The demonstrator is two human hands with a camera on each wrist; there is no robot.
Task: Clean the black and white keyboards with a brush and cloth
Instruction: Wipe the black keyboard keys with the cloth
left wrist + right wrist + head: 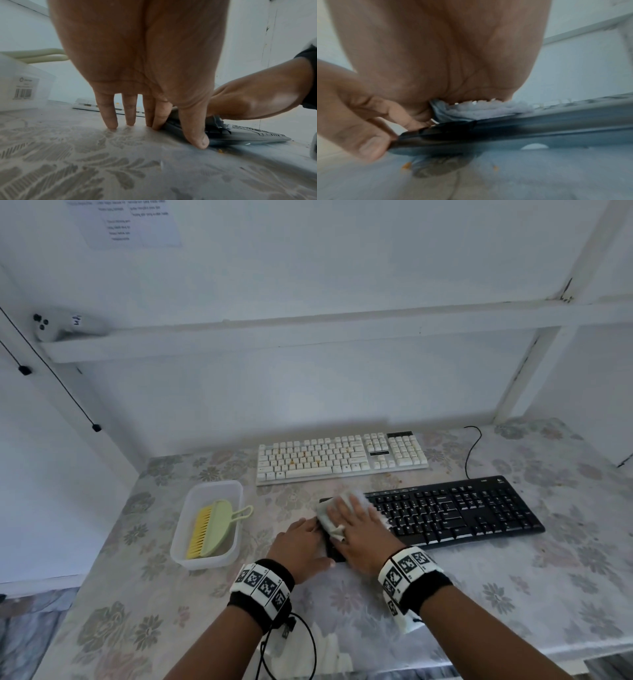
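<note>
Right hand: your right hand (356, 525) lies flat, fingers straight and a little spread, pressing a pale cloth (330, 517) onto the left end of the black keyboard (455, 510); it presses the cloth rather than clutching it
Right wrist view: your palm (436, 54) sits over the fluffy cloth (481, 109), and the cloth rests on the keyboard's dark front edge (505, 129); the picture is blurred
Left hand: your left hand (301, 546) rests at the keyboard's left end, fingers straight and holding nothing
Left fingers: in the left wrist view the fingertips (111, 124) touch the tablecloth, the forefinger lies against the keyboard's end, and the thumb (197, 135) presses on its near corner (240, 136)
White keyboard: the white keyboard (342, 457) lies behind the black one, further from you and apart from it, with small orange specks among its keys
Brush: the green brush (214, 527) with yellow bristles lies in a clear plastic tub (205, 563), to the left of both keyboards; its looped handle sticks out over the tub's right rim
Table: a floral tablecloth (513, 594) covers the surface; a few orange crumbs (219, 150) lie just beside the black keyboard's near edge
Cable: a black cable (471, 450) curls up from behind the black keyboard
Wrists: both carry black bands with square black-and-white markers (262, 582)
</note>
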